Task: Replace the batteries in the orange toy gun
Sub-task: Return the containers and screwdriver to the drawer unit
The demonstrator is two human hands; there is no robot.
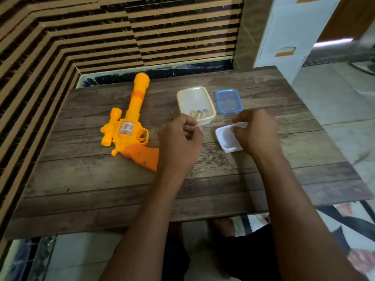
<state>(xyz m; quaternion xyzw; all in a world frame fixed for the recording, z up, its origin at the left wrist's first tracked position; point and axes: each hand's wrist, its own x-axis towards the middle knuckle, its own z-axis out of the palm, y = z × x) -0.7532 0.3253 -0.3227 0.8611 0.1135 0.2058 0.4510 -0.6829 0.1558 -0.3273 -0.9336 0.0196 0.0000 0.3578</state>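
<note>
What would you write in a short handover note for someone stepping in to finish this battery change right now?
Left hand: closed around something small and thin; I cannot tell what.
Right hand: pinching the rim of the small white tub.
Toy gun: lying flat on the table, left of both hands, untouched.
Batteries: in the open cream box; blue lid lies beside it.
Done: box opened.
Left: open the gun's battery cover, swap the batteries, close it.

No text can be read; a sticker [126, 127] on the gun [129, 122] is seen, perhaps printed, but too blurred.
</note>
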